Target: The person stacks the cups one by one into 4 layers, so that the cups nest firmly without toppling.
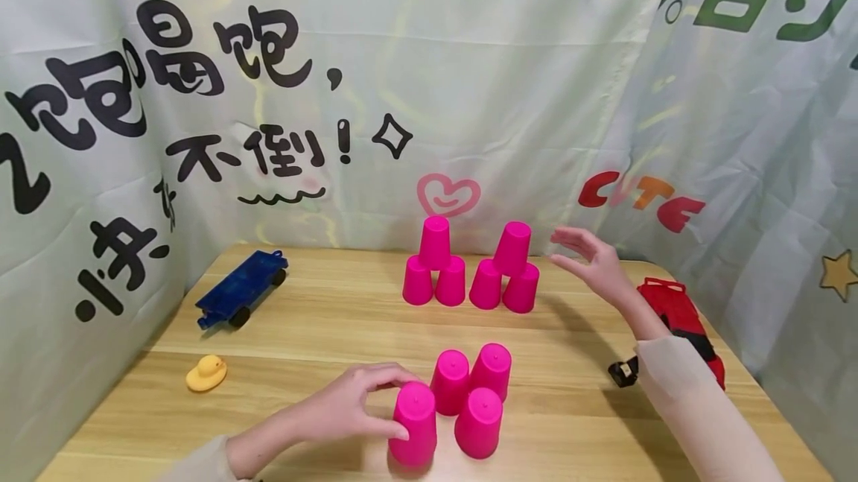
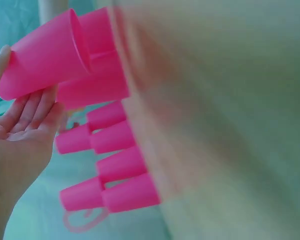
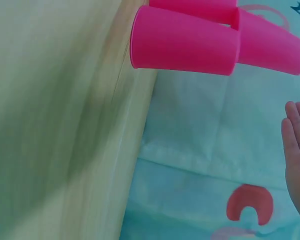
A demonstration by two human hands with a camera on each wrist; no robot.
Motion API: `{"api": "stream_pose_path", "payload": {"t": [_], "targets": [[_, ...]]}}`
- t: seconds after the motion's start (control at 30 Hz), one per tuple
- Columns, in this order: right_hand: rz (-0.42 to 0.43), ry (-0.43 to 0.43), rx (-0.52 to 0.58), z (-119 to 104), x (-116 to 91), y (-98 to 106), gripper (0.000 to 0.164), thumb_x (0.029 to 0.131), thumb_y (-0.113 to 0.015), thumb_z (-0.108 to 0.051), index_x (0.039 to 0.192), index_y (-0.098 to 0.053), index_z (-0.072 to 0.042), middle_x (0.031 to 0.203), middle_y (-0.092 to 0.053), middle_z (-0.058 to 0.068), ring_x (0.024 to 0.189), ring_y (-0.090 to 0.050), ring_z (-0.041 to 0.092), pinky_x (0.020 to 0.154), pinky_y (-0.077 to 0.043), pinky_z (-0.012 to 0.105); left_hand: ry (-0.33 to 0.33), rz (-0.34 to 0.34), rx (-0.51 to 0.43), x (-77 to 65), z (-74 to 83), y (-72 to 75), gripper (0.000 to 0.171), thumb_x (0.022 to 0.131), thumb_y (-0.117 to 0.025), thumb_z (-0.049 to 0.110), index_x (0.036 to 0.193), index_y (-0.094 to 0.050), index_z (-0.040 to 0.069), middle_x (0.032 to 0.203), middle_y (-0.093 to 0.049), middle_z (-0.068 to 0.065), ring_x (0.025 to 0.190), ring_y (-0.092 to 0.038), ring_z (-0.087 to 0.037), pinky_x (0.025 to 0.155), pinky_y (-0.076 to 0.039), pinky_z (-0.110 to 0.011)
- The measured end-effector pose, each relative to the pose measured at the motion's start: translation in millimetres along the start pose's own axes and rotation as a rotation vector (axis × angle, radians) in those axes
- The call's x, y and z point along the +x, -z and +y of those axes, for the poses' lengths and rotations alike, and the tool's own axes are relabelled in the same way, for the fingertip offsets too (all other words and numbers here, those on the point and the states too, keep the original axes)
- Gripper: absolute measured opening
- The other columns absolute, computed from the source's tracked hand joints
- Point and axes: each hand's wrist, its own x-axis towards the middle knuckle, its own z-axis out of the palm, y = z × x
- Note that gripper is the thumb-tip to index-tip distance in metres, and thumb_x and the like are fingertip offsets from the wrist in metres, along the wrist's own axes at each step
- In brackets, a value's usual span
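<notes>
My left hand [image 1: 342, 404] holds an upside-down pink plastic cup [image 1: 413, 426] between thumb and fingers. In the left wrist view the same cup [image 2: 42, 57] shows its rim towards the tabletop; whether it touches the wood I cannot tell. Close beside it stand three more upside-down pink cups, a left one [image 1: 450, 383], a back one [image 1: 492, 370] and a front one [image 1: 479, 424]. My right hand [image 1: 593, 262], fingers extended, hovers to the right of a small pyramid of three pink cups [image 1: 514, 249], holding nothing. A second such pyramid [image 1: 436, 243] stands left of that one.
On the wooden table [image 1: 322, 318], a blue toy trailer [image 1: 243, 288] stands at the back left, with a yellow rubber duck [image 1: 207, 374] nearer. A red toy vehicle [image 1: 680, 314] lies partly behind my right forearm. Printed cloth [image 1: 375, 57] hangs around the back and sides.
</notes>
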Motion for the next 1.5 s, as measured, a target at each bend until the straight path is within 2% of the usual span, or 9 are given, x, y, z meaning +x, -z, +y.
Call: {"api": "stream_pose_path", "payload": {"t": [0.07,0.13,0.27,0.4,0.63,0.8,1.0,1.27,1.5], "targets": [[0.015,0.051,0.025,-1,-11,4,0.049,0.090,-0.069,-0.008,0.135,-0.051,0.000,0.127,-0.063,0.008,0.115,-0.056,-0.009,0.092,-0.043,0.000,-0.017,0.038,-0.006,0.9,7.2,8.5,0.048,0.084,-0.076,0.040,0.127,-0.060,0.028,0.125,-0.065,0.010,0.119,-0.060,-0.006,0.103,-0.052,-0.038],[0.003,0.101,0.045,-3,-22,5,0.048,0.088,-0.069,-0.001,0.133,-0.052,0.002,0.125,-0.064,0.002,0.114,-0.056,-0.011,0.093,-0.044,0.002,-0.057,0.085,-0.002,4.7,14.0,18.6,0.049,0.084,-0.077,0.035,0.128,-0.061,0.023,0.125,-0.066,0.006,0.120,-0.061,-0.010,0.104,-0.052,-0.037],[-0.079,0.178,0.036,-10,-44,-1,0.048,0.084,-0.069,0.006,0.130,-0.055,0.003,0.124,-0.065,0.009,0.115,-0.058,-0.007,0.096,-0.044,0.004,-0.109,0.174,-0.033,21.4,27.1,41.2,0.049,0.084,-0.078,0.024,0.129,-0.060,0.014,0.124,-0.067,-0.001,0.120,-0.062,-0.016,0.105,-0.050,-0.029],[-0.181,0.187,0.012,-18,-63,-13,0.048,0.083,-0.072,0.004,0.128,-0.057,0.000,0.123,-0.064,0.018,0.116,-0.058,-0.005,0.099,-0.043,0.006,-0.101,0.269,-0.091,45.8,37.9,59.6,0.050,0.084,-0.078,0.018,0.130,-0.058,0.011,0.126,-0.066,-0.005,0.122,-0.061,-0.020,0.106,-0.049,-0.026],[-0.359,0.197,-0.026,-28,-80,-39,0.050,0.083,-0.077,-0.010,0.129,-0.058,-0.009,0.123,-0.067,0.009,0.116,-0.063,0.008,0.100,-0.054,0.030,-0.099,0.363,-0.116,97.5,47.3,75.7,0.049,0.084,-0.077,0.016,0.128,-0.057,0.010,0.122,-0.064,-0.009,0.114,-0.064,-0.022,0.101,-0.053,-0.030],[-0.446,0.196,-0.004,-36,-84,-56,0.052,0.082,-0.078,-0.013,0.131,-0.057,-0.010,0.126,-0.067,0.006,0.117,-0.064,0.015,0.098,-0.055,0.040,-0.072,0.360,-0.029,134.4,48.5,78.8,0.051,0.084,-0.077,0.021,0.129,-0.055,0.012,0.118,-0.066,-0.007,0.104,-0.066,-0.021,0.092,-0.058,-0.035],[-0.492,0.190,0.006,-40,-84,-66,0.055,0.083,-0.078,-0.021,0.132,-0.057,-0.008,0.127,-0.066,0.008,0.117,-0.064,0.017,0.097,-0.055,0.043,-0.055,0.314,0.127,171.4,45.0,79.4,0.056,0.083,-0.077,0.029,0.131,-0.053,0.014,0.118,-0.067,-0.004,0.107,-0.063,-0.019,0.093,-0.057,-0.040],[-0.528,0.197,-0.011,-43,-80,-76,0.055,0.084,-0.077,-0.032,0.130,-0.058,-0.010,0.127,-0.066,0.004,0.115,-0.064,0.015,0.096,-0.055,0.045,-0.073,0.268,0.213,201.1,37.5,83.0,0.056,0.084,-0.076,0.030,0.132,-0.053,0.011,0.122,-0.064,-0.005,0.116,-0.060,-0.021,0.100,-0.053,-0.038],[-0.549,0.250,-0.010,-44,-78,-80,0.051,0.086,-0.075,-0.034,0.127,-0.060,-0.007,0.122,-0.067,0.002,0.111,-0.063,0.009,0.094,-0.057,0.038,-0.043,0.224,0.327,220.2,35.0,90.6,0.058,0.083,-0.077,0.030,0.131,-0.053,0.008,0.123,-0.062,-0.008,0.116,-0.058,-0.024,0.101,-0.052,-0.039]]}}
